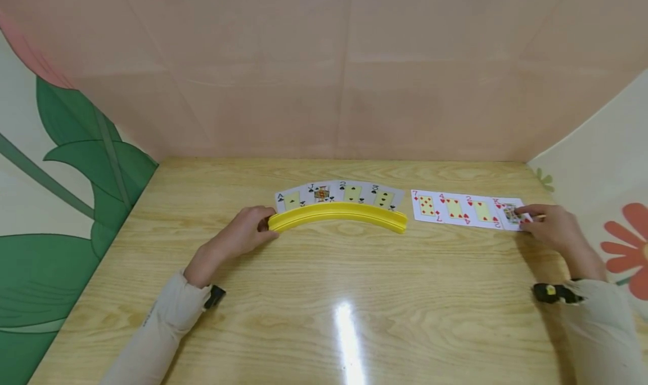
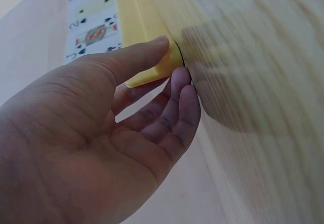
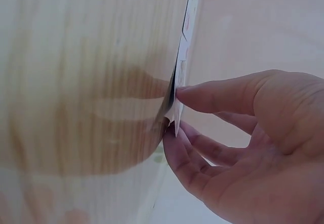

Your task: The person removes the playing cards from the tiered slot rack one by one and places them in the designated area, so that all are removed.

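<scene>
My left hand holds the left end of a curved yellow card holder, thumb on the near side and fingers around the end. Black-suit playing cards stand fanned in its slot: an ace, a jack, a 2 and a 3. My right hand pinches the right edge of a red face card. In the right wrist view that card's edge is raised off the table between thumb and fingers.
Left of the face card lie a red 7, a red 4 and a red 2 in a row on the wooden table. A pinkish wall stands behind; painted panels flank both sides.
</scene>
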The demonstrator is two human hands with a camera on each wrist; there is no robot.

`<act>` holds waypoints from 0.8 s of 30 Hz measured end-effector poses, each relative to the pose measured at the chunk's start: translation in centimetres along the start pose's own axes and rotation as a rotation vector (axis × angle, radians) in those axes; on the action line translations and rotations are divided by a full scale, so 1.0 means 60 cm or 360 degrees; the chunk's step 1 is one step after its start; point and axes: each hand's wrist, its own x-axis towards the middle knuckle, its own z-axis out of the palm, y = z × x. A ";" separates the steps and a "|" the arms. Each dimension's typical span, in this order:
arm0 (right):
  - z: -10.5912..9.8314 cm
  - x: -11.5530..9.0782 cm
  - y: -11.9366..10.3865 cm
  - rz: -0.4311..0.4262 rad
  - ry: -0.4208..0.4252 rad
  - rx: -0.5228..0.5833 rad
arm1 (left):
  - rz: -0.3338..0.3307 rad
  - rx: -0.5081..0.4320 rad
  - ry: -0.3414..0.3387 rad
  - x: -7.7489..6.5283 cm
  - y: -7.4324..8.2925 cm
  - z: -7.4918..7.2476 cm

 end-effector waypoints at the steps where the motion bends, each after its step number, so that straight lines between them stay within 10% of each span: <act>1: 0.001 0.000 0.000 -0.0007 0.0005 0.0002 | 0.0000 0.0003 0.0002 0.000 0.000 0.000; 24: 0.000 -0.002 -0.033 -0.0026 0.0140 0.0087 | -0.0005 0.0001 0.0000 0.000 -0.001 0.001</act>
